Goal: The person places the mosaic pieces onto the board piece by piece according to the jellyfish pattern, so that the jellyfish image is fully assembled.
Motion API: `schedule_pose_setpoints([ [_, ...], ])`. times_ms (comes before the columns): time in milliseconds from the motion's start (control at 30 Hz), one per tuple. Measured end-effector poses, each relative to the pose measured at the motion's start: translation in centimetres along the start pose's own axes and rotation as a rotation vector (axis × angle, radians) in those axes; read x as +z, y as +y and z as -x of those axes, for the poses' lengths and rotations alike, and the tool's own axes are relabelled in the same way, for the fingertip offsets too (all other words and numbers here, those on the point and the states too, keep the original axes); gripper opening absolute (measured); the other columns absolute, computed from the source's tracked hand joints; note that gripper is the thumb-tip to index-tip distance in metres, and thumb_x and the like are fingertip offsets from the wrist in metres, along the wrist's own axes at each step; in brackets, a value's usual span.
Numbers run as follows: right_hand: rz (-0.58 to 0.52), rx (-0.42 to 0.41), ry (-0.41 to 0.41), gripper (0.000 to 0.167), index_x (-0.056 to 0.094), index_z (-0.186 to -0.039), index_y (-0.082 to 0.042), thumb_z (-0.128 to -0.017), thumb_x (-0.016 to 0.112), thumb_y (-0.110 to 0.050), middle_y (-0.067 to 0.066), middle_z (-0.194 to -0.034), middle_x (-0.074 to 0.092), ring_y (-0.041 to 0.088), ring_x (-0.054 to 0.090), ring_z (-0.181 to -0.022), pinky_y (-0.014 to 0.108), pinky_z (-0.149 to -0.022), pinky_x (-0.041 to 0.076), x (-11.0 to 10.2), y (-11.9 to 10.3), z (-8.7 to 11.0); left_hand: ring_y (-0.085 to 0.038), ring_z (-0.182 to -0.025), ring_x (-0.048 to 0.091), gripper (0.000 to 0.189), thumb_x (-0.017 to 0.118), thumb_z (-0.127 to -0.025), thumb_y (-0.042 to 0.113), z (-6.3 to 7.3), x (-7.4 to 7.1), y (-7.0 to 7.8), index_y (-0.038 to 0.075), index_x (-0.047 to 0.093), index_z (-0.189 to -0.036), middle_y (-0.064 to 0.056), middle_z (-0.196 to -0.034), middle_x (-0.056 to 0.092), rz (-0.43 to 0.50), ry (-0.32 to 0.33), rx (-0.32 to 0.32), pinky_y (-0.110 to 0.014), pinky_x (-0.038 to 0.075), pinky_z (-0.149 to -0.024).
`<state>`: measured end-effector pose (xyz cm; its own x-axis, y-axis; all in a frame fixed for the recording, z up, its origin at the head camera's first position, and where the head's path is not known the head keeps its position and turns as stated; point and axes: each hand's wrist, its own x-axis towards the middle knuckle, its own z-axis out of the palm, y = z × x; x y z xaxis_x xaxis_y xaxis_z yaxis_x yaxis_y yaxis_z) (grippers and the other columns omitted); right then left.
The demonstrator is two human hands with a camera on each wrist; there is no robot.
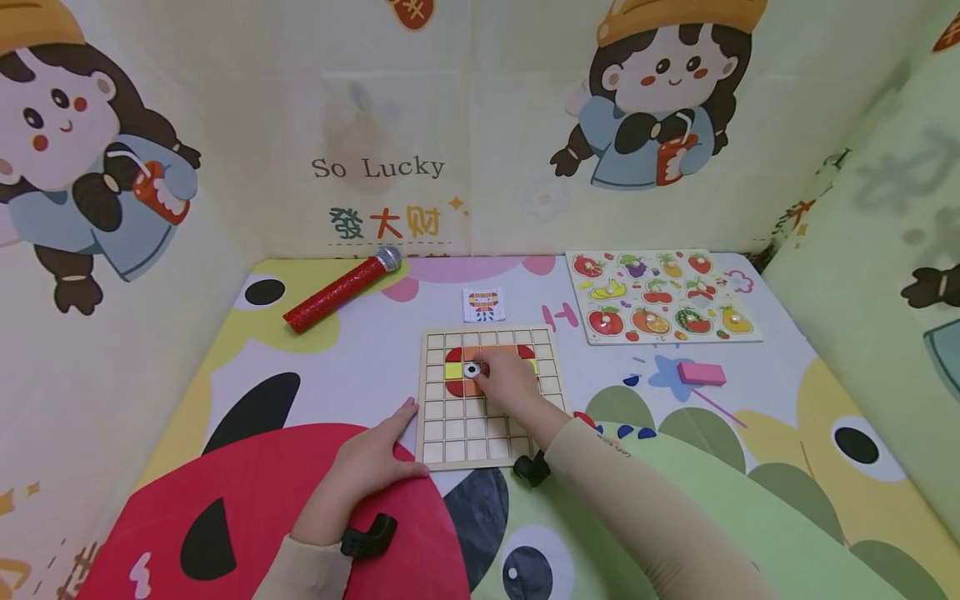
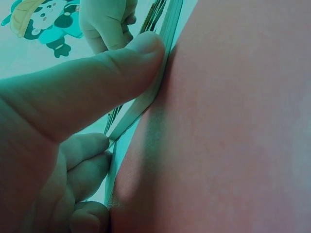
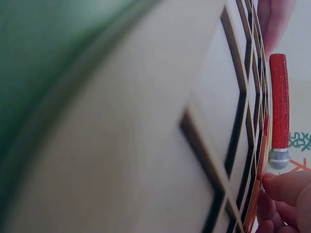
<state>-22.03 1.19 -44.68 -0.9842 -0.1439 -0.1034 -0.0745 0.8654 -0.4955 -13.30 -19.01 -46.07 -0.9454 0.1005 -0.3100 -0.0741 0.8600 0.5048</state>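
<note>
A square wooden grid board lies in the middle of the table. Red, orange and yellow tiles form a rounded block in its upper cells. My right hand reaches over the board and pinches a small eye tile, white with a black dot, at a cell in this block; the hand hides several cells to the right. My left hand rests at the board's left side, fingers extended; in the left wrist view its thumb presses the board's edge. A pattern card lies just behind the board.
A red toy microphone lies at back left. A fruit puzzle board stands at back right, with a pink block in front. Small blue pieces and a red piece lie right of the grid, some near my right forearm.
</note>
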Motion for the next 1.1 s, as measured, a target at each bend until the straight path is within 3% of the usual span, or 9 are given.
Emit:
schedule_pose_setpoints([
  [133,-0.012,0.025,-0.008,0.028,0.064,-0.112,-0.018,-0.084,0.064,-0.023,-0.004,-0.081,0.059,0.014,0.051,-0.074,0.025,-0.061,0.041,0.1,0.1,0.0,-0.024,-0.109,0.049,0.110,0.085,-0.051,0.039,0.0,0.1,0.0,0.029,0.027,-0.143,-0.005,-0.139,0.043,-0.003,-0.001,0.001,-0.032,0.053,-0.059],
  [367,-0.059,0.075,-0.005,0.032,0.062,-0.116,-0.020,-0.084,0.061,-0.022,-0.003,-0.095,0.062,0.015,0.052,-0.079,0.023,-0.062,0.043,0.0,0.2,0.0,-0.024,-0.110,0.049,0.109,0.085,-0.051,0.039,0.0,0.1,-0.1,0.029,0.027,-0.143,-0.005,-0.139,0.043,-0.005,0.002,0.005,-0.032,0.053,-0.060],
  [533,-0.149,0.062,0.030,0.031,0.061,-0.116,-0.016,-0.086,0.055,-0.020,0.000,-0.098,0.063,0.016,0.053,-0.077,0.025,-0.063,0.045,-2.8,1.1,0.4,-0.024,-0.111,0.049,0.110,0.085,-0.051,0.039,0.0,0.2,-0.1,0.028,0.027,-0.143,-0.005,-0.140,0.042,-0.003,0.006,0.009,-0.032,0.053,-0.060],
  [667,-0.245,0.083,0.056,0.032,0.058,-0.119,-0.012,-0.090,0.051,-0.023,0.005,-0.104,0.061,0.021,0.052,-0.087,0.030,-0.074,0.048,-6.4,3.8,1.0,-0.025,-0.111,0.049,0.110,0.085,-0.051,0.039,-0.1,0.1,0.0,0.028,0.027,-0.143,-0.005,-0.139,0.043,0.002,0.007,0.007,-0.032,0.053,-0.060],
  [867,-0.298,0.153,0.078,0.037,0.053,-0.124,-0.007,-0.094,0.045,-0.028,0.014,-0.118,0.056,0.028,0.050,-0.103,0.042,-0.087,0.045,-11.1,9.0,2.8,-0.025,-0.112,0.048,0.110,0.085,-0.051,0.040,-0.2,-0.1,-0.1,0.028,0.026,-0.144,-0.006,-0.139,0.043,-0.006,0.000,0.007,-0.033,0.053,-0.060],
  [1100,-0.277,0.187,0.003,0.044,0.047,-0.129,-0.006,-0.095,0.042,-0.034,0.017,-0.124,0.051,0.030,0.047,-0.107,0.044,-0.090,0.044,-13.4,13.8,5.2,-0.025,-0.112,0.049,0.110,0.084,-0.052,0.042,-0.3,0.0,-0.2,0.028,0.026,-0.144,-0.006,-0.139,0.043,-0.026,-0.003,0.019,-0.033,0.053,-0.062],
])
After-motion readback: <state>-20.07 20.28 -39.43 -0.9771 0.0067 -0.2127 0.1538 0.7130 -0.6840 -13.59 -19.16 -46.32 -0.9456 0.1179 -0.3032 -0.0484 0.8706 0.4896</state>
